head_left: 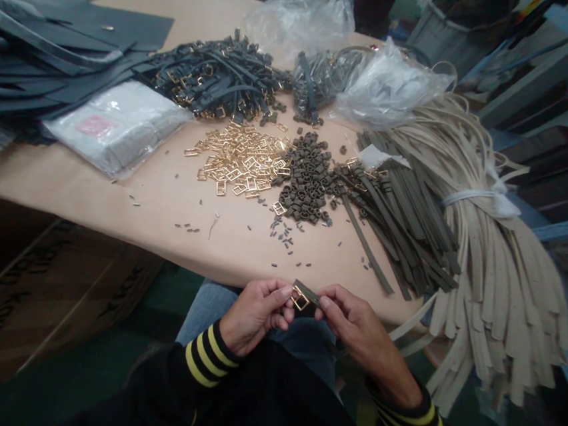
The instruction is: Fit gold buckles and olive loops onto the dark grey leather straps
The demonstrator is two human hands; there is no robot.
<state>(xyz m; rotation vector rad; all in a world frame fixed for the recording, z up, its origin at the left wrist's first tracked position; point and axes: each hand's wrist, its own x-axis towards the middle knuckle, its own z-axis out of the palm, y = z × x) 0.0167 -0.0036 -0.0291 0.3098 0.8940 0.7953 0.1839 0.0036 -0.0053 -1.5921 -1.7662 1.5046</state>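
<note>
Near the table's front edge, my left hand [260,310] pinches a gold buckle [300,298] at its left side. My right hand [354,320] grips a dark olive strap [310,293] whose end meets the buckle between the two hands. Beyond them on the table lie a pile of gold buckles [246,159] and, touching it, a heap of small olive loops [307,178]. Olive straps [404,218] are stacked to the right. Small dark pieces [282,231] are scattered in front of the loops.
Beige straps [492,287] tied in a bundle hang over the right edge of the table [212,233]. Dark buckled straps [227,77], a plastic-wrapped packet [116,123], dark sheets [38,49] and clear bags [391,86] lie further back. A cardboard box [55,298] stands low at left.
</note>
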